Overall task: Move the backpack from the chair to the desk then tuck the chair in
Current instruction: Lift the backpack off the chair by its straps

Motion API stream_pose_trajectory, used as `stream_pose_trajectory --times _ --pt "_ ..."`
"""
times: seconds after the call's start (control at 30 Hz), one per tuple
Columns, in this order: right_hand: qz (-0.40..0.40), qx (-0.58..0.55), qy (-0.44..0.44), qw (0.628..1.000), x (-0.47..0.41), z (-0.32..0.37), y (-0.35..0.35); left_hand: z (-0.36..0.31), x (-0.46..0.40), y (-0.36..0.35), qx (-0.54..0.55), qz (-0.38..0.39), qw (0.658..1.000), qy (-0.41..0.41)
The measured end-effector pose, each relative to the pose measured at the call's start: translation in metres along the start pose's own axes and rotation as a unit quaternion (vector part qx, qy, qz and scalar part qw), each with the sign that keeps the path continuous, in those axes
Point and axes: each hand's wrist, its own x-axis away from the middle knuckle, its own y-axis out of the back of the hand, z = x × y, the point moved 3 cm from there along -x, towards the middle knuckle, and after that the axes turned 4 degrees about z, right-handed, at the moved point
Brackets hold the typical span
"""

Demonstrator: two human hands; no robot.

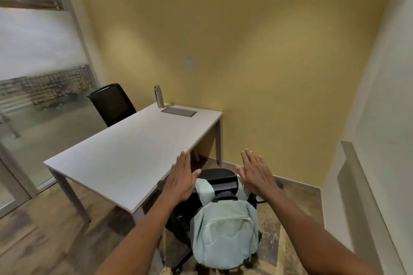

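Desk [125, 149] top bare (bottle [158, 96] stands at far edge).

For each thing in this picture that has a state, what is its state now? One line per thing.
backpack: hanging on the back of the near chair, zipped shut, not held
near chair: pulled out from the desk
desk: no backpack on it
bottle: upright on the desk, capped
left hand: open, empty
right hand: open, empty
far chair: beside the desk

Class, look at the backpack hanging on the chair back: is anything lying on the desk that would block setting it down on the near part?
Nothing visible does. The backpack would land on the desk, whose near part is bare. The bottle and grey panel sit at its far end.
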Motion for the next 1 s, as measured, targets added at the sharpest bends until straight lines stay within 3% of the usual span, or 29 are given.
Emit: stream_pose_trajectory --times 0.2,0.47,0.63,0.73,0.9,1.0 --pt "0.062 -0.007 0.004 0.998 0.009 -0.006 -0.036 0.009 0.003 -0.034 -0.001 0.074 0.995 0.073" --pt "0.081 0.022 0.026 0.996 0.009 -0.013 -0.059 0.009 0.005 -0.063 -0.020 0.032 0.994 0.099" --pt "0.140 0.011 0.022 0.990 -0.001 -0.018 -0.062 0.010 0.006 -0.072 -0.011 0.025 0.992 0.125" --pt "0.172 -0.007 -0.015 0.985 -0.007 -0.019 -0.059 0.009 0.005 -0.074 0.002 0.014 0.990 0.140" --pt "0.072 -0.006 -0.153 0.986 -0.016 -0.014 -0.038 0.006 0.001 -0.074 0.019 0.029 0.986 0.160" --pt "0.073 -0.022 -0.205 0.976 -0.020 -0.009 -0.037 0.001 -0.001 -0.072 0.038 0.052 0.981 0.183"
